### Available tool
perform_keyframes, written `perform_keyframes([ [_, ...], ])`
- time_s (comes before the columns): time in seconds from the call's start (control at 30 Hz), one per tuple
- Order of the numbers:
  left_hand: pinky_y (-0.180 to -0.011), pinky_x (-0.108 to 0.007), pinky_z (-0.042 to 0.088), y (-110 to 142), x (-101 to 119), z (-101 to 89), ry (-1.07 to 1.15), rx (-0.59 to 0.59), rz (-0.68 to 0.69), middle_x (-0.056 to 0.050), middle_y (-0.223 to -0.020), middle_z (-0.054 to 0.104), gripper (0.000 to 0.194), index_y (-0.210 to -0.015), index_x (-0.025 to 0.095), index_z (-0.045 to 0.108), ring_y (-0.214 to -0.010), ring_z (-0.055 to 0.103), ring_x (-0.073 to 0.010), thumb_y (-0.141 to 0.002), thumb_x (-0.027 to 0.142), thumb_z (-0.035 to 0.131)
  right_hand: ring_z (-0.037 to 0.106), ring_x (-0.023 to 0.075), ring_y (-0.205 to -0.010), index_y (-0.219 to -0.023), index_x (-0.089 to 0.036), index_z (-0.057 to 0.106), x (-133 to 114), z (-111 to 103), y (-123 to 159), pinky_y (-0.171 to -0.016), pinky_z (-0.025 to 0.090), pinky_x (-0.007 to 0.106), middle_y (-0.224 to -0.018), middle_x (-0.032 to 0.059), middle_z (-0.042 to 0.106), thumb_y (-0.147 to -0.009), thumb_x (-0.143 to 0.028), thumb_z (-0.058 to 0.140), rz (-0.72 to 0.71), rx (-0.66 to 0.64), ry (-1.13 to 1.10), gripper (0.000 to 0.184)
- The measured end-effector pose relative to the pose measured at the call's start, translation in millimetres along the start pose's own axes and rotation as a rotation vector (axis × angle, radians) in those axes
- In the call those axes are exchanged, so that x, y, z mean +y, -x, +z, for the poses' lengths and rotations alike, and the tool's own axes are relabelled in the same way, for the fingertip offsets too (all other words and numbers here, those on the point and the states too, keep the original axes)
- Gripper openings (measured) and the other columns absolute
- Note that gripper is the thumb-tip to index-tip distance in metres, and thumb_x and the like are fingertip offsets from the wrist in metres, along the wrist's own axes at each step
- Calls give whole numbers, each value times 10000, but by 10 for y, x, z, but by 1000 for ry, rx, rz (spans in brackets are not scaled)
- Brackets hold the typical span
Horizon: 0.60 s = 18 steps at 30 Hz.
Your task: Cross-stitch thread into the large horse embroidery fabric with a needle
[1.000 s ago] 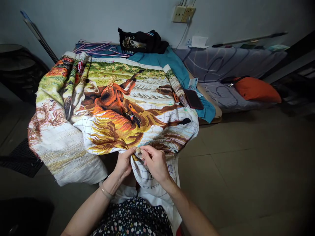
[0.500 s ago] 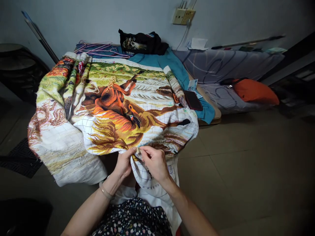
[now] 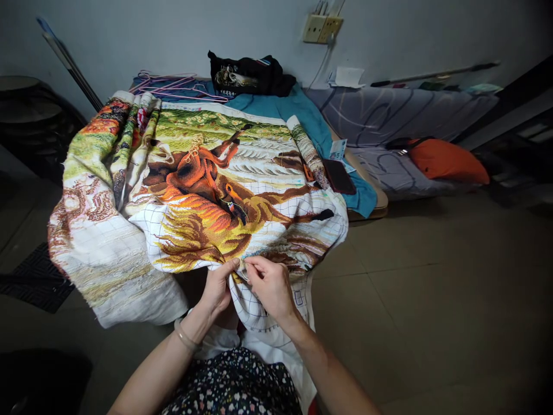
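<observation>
A large cross-stitch cloth point(image 3: 263, 230) with horse figures in brown, orange and yellow spreads before me, its near edge bunched over my lap. My left hand point(image 3: 218, 285) grips a fold of that edge, thumb on top and the other fingers mostly hidden beneath. Close beside it, my right hand point(image 3: 272, 285) is closed in a pinch at the cloth. Pale thread point(image 3: 245, 274) loops at its fingertips; any needle there is too small to see. Loose threads and a brown-orange bundle point(image 3: 199, 167) lie on the upper part of the cloth.
Rolled cloth ends point(image 3: 309, 150) lie at the right, near a dark phone-like object point(image 3: 340, 176). Behind are pink hangers point(image 3: 173, 83) and a black bag point(image 3: 250, 74). An orange bag point(image 3: 449, 161) rests on a grey covered seat point(image 3: 367, 115). Stools point(image 3: 30, 121) stand at left.
Both hands stay at the same spot on the cloth. The right fingers shift only slightly, and the pale loop of thread beside them changes shape a little.
</observation>
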<state>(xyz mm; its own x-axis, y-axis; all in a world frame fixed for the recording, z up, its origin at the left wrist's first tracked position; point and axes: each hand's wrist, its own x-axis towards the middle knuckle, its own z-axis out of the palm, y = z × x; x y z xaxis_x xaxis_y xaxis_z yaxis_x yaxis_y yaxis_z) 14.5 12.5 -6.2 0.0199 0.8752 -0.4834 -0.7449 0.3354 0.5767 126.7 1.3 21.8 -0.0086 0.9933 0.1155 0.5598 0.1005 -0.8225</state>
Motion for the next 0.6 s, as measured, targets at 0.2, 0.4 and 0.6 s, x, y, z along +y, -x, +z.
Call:
perform_keyframes([
  [0.2, -697, -308, 496, -5, -3, 3, 0, 3, 5, -30, -693, 699, 246, -757, 111, 671, -626, 635, -157, -550, 178, 786, 549, 112, -470, -811, -171, 697, 3, -8, -4, -461, 393, 195, -587, 14, 655, -849, -211, 498, -1, -6, -24, 207],
  [0.4, -703, -301, 494, -17, -17, -29, 9, -23, -3, -37, -720, 708, 253, -792, 110, 675, -640, 645, -159, -568, 165, 779, 480, 99, -420, -700, -181, 685, -72, -54, -45, -459, 352, 201, -497, -9, 593, -843, -181, 496, -23, -34, 65, 236],
  [0.6, -708, -302, 488, -20, -22, -45, 3, -22, -6, -24, -687, 698, 258, -771, 124, 667, -617, 635, -153, -555, 174, 798, 494, 104, -462, -691, -184, 687, -144, -104, -117, -500, 337, 213, -563, 6, 636, -805, -104, 500, -94, -61, 238, 233],
])
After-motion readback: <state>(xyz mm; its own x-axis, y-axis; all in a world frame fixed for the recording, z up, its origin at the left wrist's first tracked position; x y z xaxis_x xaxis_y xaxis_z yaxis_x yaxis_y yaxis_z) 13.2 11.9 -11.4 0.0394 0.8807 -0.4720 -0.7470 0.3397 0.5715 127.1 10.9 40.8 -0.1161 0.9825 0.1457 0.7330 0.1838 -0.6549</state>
